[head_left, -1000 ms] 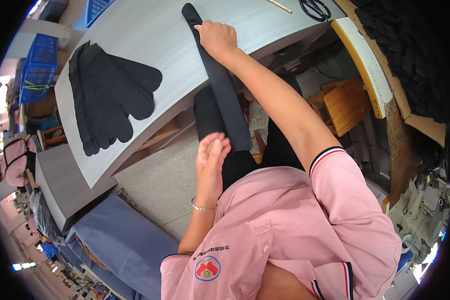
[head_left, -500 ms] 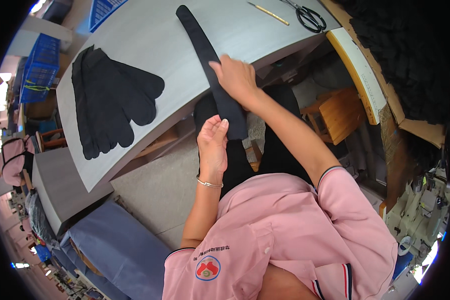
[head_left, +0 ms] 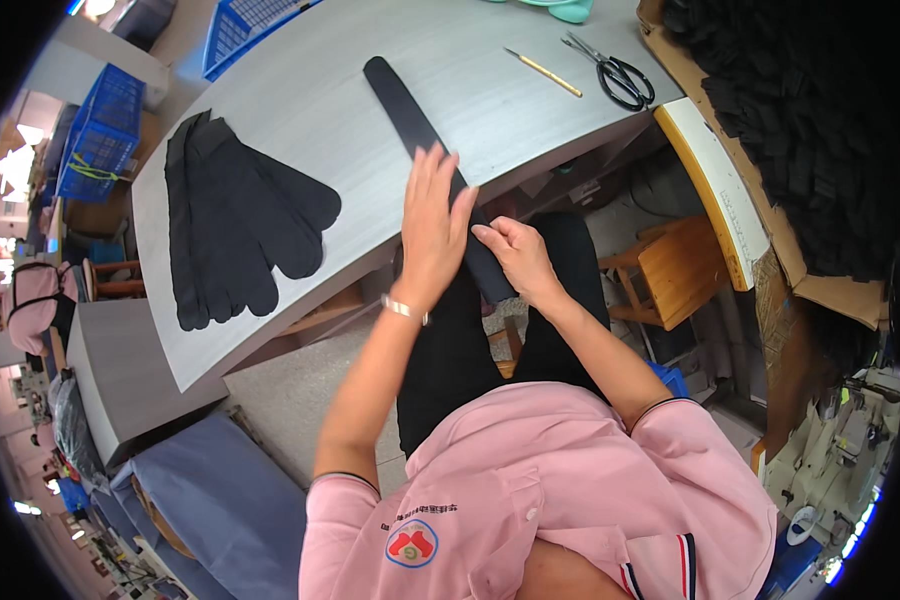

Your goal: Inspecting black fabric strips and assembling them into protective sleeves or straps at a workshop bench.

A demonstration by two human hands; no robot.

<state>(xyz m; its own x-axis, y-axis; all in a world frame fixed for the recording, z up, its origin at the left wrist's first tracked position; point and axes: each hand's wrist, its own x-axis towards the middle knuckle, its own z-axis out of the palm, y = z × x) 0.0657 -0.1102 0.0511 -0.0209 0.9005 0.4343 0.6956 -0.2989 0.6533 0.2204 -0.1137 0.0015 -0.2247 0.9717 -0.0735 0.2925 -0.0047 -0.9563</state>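
Observation:
A long, narrow black sock (head_left: pixel 398 103) lies slantwise over the table edge, its rounded end on the grey tabletop and its open end above my lap. My left hand (head_left: pixel 432 230) rests over its middle with fingers stretched out and thumb apart. Close to the lower end, my right hand (head_left: pixel 518 258) pinches the sock's right edge between thumb and fingers. Part of the sock is hidden beneath my left hand. To the left, several black socks (head_left: pixel 235 215) lie fanned out in a flat, overlapping pile.
Black-handled scissors (head_left: pixel 622 85) and a thin yellow tool (head_left: pixel 548 74) lie at the table's right. A cardboard box (head_left: pixel 830 295) full of black fabric pieces stands further right. A blue basket (head_left: pixel 250 35) sits at the far edge, and a wooden stool (head_left: pixel 675 270) stands below the table.
My left hand has let go of the sock's lower edge and moved up onto its middle, fingers extended. My right hand has come down from the middle to the lower right edge.

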